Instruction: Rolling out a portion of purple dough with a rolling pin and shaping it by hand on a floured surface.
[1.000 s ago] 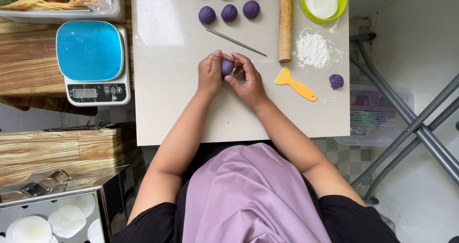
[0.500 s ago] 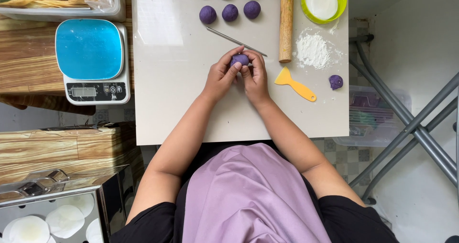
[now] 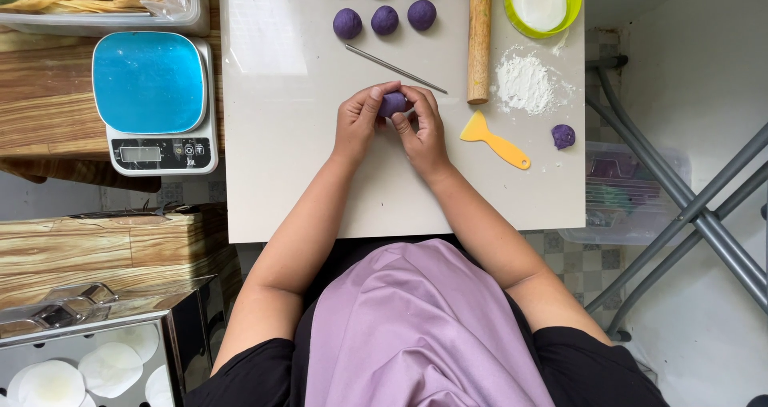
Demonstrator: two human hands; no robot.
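Both hands meet over the white table (image 3: pixel 280 135), pinching one purple dough ball (image 3: pixel 393 103) between their fingertips. My left hand (image 3: pixel 358 123) cups it from the left, my right hand (image 3: pixel 420 127) from the right. Several finished purple balls (image 3: pixel 385 20) lie in rows at the table's far edge. A thin metal rod (image 3: pixel 396 68) lies just beyond my fingers. A yellow scraper (image 3: pixel 494 140) rests to the right of my right hand.
A wooden rolling pin (image 3: pixel 479 35), a green bowl of white flour (image 3: pixel 542 3), a flour heap (image 3: pixel 524 83) and a small purple dough lump (image 3: pixel 563 136) sit at right. A blue-topped kitchen scale (image 3: pixel 152 103) stands at left. A metal tray with white discs (image 3: pixel 88 367) is at lower left.
Both hands have carried the dough ball slightly farther up the table, toward the metal rod, and turned it between the fingers.
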